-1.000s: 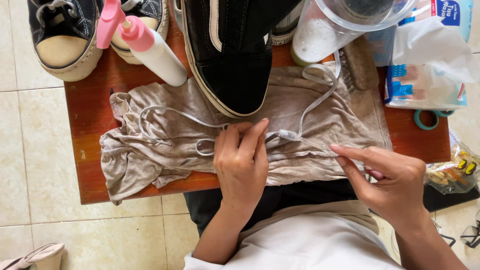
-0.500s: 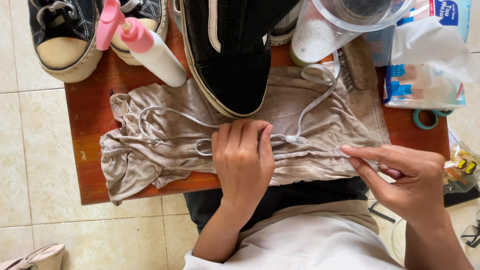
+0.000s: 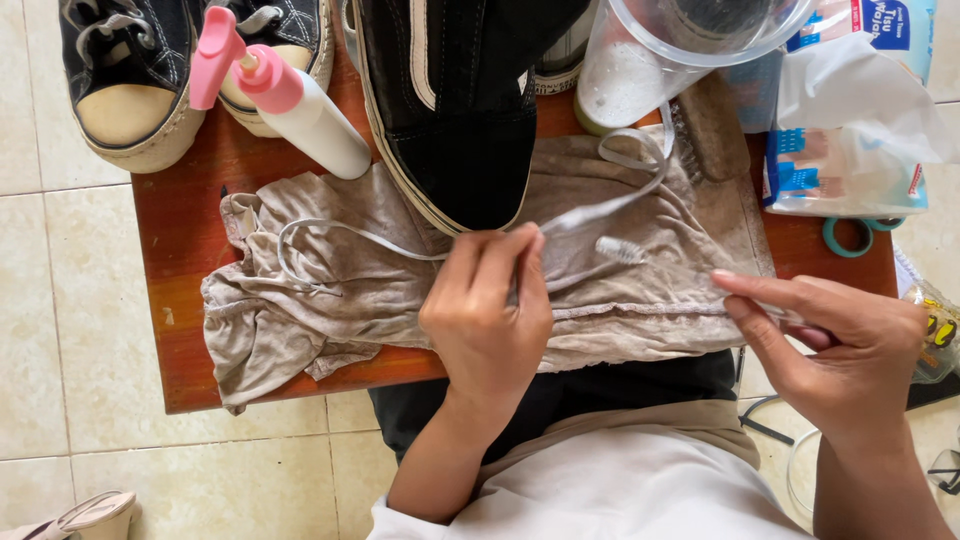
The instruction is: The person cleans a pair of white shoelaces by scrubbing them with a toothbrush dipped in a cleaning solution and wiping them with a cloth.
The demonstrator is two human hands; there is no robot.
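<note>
A white shoelace (image 3: 330, 232) loops across a dirty grey cloth (image 3: 330, 310) spread over a small red-brown wooden table (image 3: 185, 260). My left hand (image 3: 490, 315) presses and pinches the lace against the cloth, just below the toe of a black shoe with a white stripe (image 3: 455, 110). My right hand (image 3: 840, 345), at the cloth's right edge, grips the handle of a pale toothbrush (image 3: 620, 248). Its bristle head lies on the lace, right of my left fingertips.
A pink-capped white pump bottle (image 3: 300, 110) and black canvas sneakers (image 3: 130, 70) occupy the table's back left. A clear plastic container (image 3: 690, 50), a scrubbing brush (image 3: 710, 125), a tissue pack (image 3: 850, 130) and a teal tape roll (image 3: 850, 238) crowd the right. Tiled floor surrounds the table.
My right hand has drawn slightly to the right, taking the toothbrush head a little right along the lace. My left hand stays pressed in place on the lace.
</note>
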